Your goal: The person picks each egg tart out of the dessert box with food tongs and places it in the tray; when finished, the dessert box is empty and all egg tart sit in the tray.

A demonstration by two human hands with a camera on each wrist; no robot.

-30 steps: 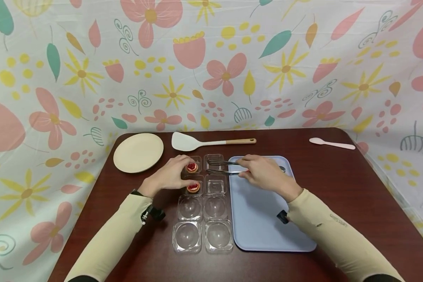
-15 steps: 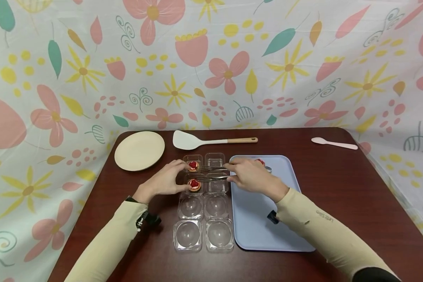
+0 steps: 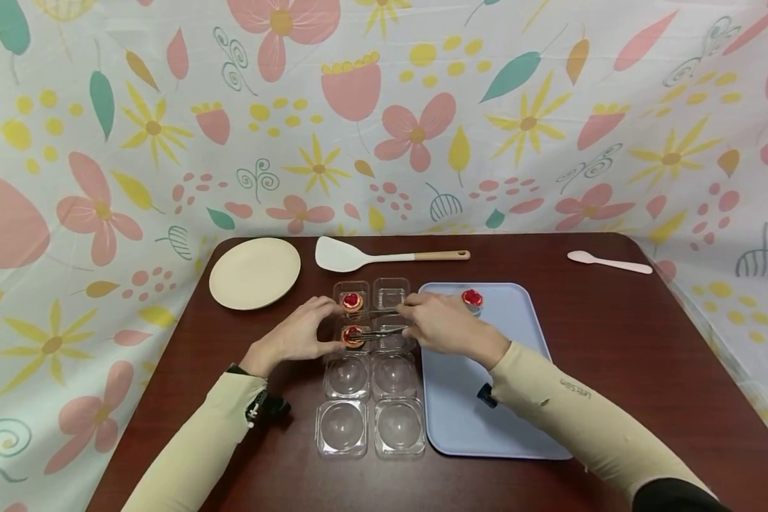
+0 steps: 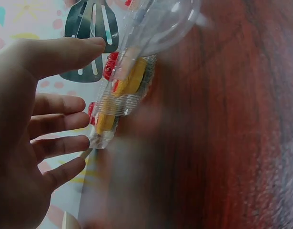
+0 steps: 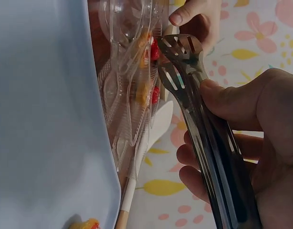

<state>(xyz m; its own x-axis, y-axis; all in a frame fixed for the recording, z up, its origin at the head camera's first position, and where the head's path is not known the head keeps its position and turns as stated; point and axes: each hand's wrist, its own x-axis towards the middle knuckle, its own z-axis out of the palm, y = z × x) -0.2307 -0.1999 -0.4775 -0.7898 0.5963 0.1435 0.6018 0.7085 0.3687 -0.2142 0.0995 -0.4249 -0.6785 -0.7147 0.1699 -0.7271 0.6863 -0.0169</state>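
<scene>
My right hand (image 3: 444, 323) grips metal tongs (image 3: 384, 333), whose slotted ends (image 5: 177, 62) reach left over the clear plastic container (image 3: 393, 334). One tip overlaps the nearer of two red-topped tarts (image 3: 353, 338); whether it touches cannot be told. The farther tart (image 3: 352, 301) sits in the compartment behind it. My left hand (image 3: 297, 331) is at the container's left side, thumb and fingers spread and nearly straight. In the left wrist view, its fingertips (image 4: 77, 143) are close beside the compartments that hold the tarts; contact is unclear.
Domed lids (image 3: 342, 427) lie nearest to me. On the right, a blue tray (image 3: 480, 419) bears another tart (image 3: 471, 297) at its far edge. A cream plate (image 3: 254, 274), white spatula (image 3: 339, 256) and pink spoon (image 3: 608, 263) lie along the back.
My right hand has carried the tongs left and slightly toward me, from the right compartments to the nearer tart. The tart on the tray has come out from behind that hand. My left hand has drawn slightly left.
</scene>
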